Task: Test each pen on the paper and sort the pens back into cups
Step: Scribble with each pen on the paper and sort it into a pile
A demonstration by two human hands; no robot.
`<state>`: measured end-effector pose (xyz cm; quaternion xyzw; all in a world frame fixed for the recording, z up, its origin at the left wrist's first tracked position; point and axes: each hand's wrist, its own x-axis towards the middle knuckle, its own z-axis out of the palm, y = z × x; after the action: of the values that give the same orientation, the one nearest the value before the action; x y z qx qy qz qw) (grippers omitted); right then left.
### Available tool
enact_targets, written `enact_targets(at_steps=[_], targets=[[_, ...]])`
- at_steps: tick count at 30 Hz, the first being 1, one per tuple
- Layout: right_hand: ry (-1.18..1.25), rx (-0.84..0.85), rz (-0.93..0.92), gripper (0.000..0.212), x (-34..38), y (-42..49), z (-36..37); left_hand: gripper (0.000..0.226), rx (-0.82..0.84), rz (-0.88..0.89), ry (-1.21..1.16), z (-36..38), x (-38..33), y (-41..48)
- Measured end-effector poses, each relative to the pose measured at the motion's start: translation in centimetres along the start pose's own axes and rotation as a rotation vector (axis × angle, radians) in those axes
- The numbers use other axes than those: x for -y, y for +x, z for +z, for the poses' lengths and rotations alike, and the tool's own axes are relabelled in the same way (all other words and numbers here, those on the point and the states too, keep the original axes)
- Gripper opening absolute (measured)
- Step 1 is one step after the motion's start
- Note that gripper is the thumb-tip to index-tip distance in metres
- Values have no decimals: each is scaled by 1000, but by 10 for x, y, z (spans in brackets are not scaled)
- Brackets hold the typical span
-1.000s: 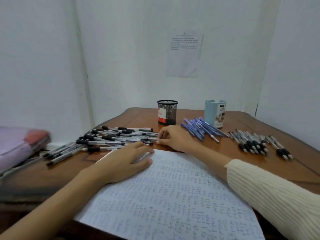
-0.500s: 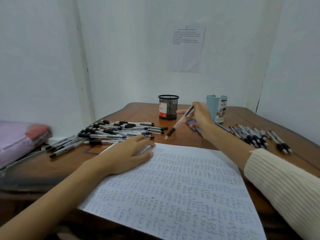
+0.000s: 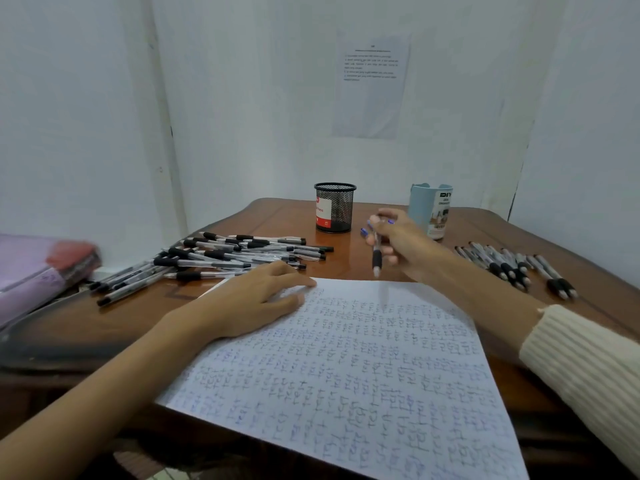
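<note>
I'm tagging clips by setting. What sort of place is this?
Probably a desk in a bare room corner, home or office: a wooden table against white walls, a printed sheet on the wall, a mesh cup, a blue cup and a pile of pens.

Right of centre, the light blue cup (image 3: 424,213) shows bold black letters near its rim: "DIY", running to the cup's right edge. Two smaller black lines sit just beneath, too fine to make out, and the picture label (image 3: 438,220) lower down ends in a blurred word. To its left, the black mesh cup (image 3: 335,207) wears a red-and-white label (image 3: 323,212); there is print on it, but it won't resolve. Top centre-right, on the wall (image 3: 242,98), a printed sheet (image 3: 372,84) carries a short heading and several lines, all too small to read. Lower frame: the paper (image 3: 363,368) is covered in rows of handwritten pen marks, unreadable as words.
</note>
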<state>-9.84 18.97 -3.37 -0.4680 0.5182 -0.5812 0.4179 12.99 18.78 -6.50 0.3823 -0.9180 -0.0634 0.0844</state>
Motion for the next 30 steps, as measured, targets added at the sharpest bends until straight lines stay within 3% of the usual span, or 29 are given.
enact_targets(at_steps=[6,11,14,18,21,23,30], targets=[[-38,60,88,31,-11,-2,13,42,22,44,26,-3,-5,1],[-55,99,22,38,-6,-12,16,41,109,28,52,-15,-5,-3],[49,77,60,38,-6,-14,15,39,136,-18,25,-18,-6,-8],[276,-56,90,25,-13,-13,20,31,-9,-42,78,-5,-11,-9],[269,-2,83,8,-15,-14,27,40,-4,-32,48,1,-11,-4],[220,87,102,25,-17,-17,30,47,72,-55,32,1,-9,1],[-217,139,-96,27,-28,-20,42,47,60,-51,-3,4,-2,5]])
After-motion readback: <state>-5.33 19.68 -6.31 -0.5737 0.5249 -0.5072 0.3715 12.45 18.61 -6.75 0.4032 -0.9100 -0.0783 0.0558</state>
